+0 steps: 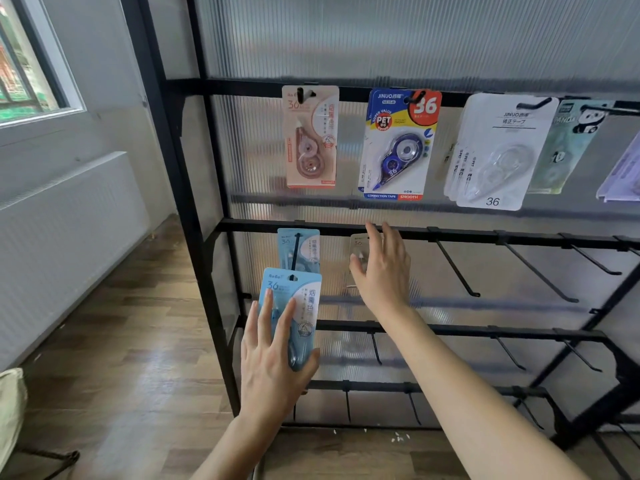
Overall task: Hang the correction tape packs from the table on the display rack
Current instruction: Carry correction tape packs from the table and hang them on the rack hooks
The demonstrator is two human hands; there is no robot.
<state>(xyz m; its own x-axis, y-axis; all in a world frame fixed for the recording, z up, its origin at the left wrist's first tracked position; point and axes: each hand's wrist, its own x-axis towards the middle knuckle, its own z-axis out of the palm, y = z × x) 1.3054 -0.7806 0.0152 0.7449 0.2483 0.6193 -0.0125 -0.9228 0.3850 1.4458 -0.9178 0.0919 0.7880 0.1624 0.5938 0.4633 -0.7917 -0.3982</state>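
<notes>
The black display rack (311, 225) has rows of hooks. My left hand (270, 368) holds a light blue correction tape pack (304, 299), fingers flat on its front and thumb at its right edge. The pack's hole sits at the tip of a second-row hook, in front of another blue pack (304, 245) hanging further back. My right hand (384, 271) reaches to the neighbouring hook with straight fingers and covers most of a beige pack (358, 243) hanging there. On the top row hang a pink pack (311, 140), a blue-yellow pack (398, 147) and white packs (498, 154).
Further packs (568, 147) hang at the top right. Bare hooks (457, 268) jut out along the second row's right side and on the lower rows. A window and white wall panel lie left, over a wooden floor. A pale object (10, 410) sits at the bottom left.
</notes>
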